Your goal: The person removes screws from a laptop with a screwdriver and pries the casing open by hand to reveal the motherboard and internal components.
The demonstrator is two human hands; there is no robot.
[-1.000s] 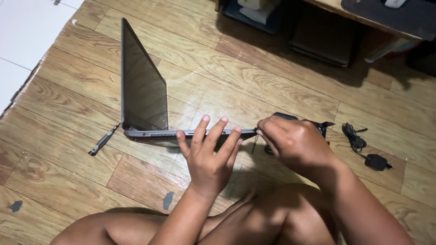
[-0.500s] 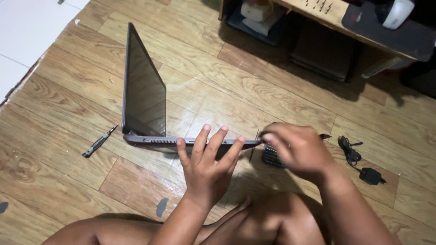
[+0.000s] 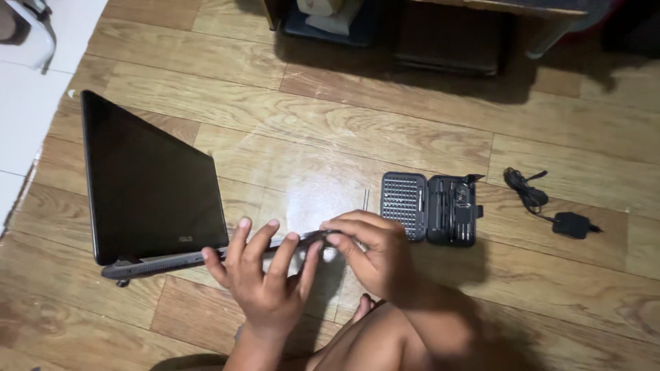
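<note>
Though open, dark-screened grey laptop (image 3: pixel 148 189).

I see a laptop (image 3: pixel 148 189) on the wood floor (image 3: pixel 330 130), lid raised and its dark screen turned toward me. My left hand (image 3: pixel 265 278) lies flat with fingers spread over the base's near edge. My right hand (image 3: pixel 371 251) pinches the base's right corner, fingertips closed on it. Just beyond that hand an open bit case (image 3: pixel 430 206) lies flat, bits in rows on one half, tools in the other. A thin metal bit (image 3: pixel 366 200) lies just beside the case's left edge. Well to the right sits a black charger (image 3: pixel 550 206) with its cord bunched. Dark furniture (image 3: pixel 447 41) stands at the top.
</note>
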